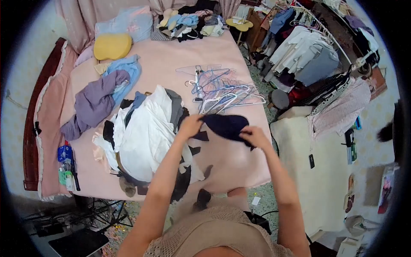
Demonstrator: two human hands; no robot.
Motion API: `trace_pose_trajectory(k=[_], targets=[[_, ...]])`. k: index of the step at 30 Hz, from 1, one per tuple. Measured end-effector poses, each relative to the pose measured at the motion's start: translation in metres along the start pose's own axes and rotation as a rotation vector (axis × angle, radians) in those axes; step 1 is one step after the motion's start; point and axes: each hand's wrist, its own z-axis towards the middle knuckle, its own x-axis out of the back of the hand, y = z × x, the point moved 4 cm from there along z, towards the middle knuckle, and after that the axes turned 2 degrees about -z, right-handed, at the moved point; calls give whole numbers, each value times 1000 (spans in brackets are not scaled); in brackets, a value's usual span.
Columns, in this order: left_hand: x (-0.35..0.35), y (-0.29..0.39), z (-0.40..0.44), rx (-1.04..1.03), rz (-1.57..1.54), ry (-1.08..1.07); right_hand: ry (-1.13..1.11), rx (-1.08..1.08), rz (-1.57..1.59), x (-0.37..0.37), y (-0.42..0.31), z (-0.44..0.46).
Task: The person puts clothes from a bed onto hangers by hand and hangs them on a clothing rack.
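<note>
A small dark navy cloth item (227,126) is stretched between my two hands above the pink bed (239,169). My left hand (190,126) has its fingers closed on the cloth's left end. The right end is pinched in my right hand (253,136). Just left of my left hand lies a heap of clothes with a large white garment (145,132) on top. Beyond the cloth, a tangle of white, blue and pink hangers (222,92) rests on the bed.
Purple clothing (96,100), a yellow cushion (112,46) and a clothes pile (188,21) lie farther back. At right stand a loaded clothes rack (299,53) and a cream-covered surface (302,188) with a phone (311,161). A black stand (105,214) is at lower left.
</note>
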Motion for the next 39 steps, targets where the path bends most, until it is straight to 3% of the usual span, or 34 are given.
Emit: trace_pose_trajectory(k=[2,5,7,10,12,14,16,19,24,30,32,39], targets=[[-41,-6,-7,-42,-67,-99,-136,181,-2,-35,5,6],[-87,-6,-12,-21,-359,-213,-177,181,166,-73,18,27],[-113,-10,-16,60,-500,-207,-217,66,292,-88,27,47],[-139,-33,-18,174,-485,-165,-370,-26,196,-112,51,81],[-154,-57,-22,318,-436,-291,-434,74,312,-130,66,105],[-176,-83,-30,365,-508,-276,-535,-165,513,-143,81,134],[-195,-115,-37,458,-398,-92,-295,6,259,-156,119,185],[-185,-120,-28,537,-391,-73,99,112,-250,-150,117,247],[-198,-142,-17,673,-495,-23,299,293,-549,-159,120,326],[-235,-176,-32,682,-534,-96,162,276,-909,-176,137,356],[-233,-174,-35,705,-483,-126,192,328,-846,-170,143,356],[-222,-162,-35,686,-451,-53,-51,401,-601,-146,132,339]])
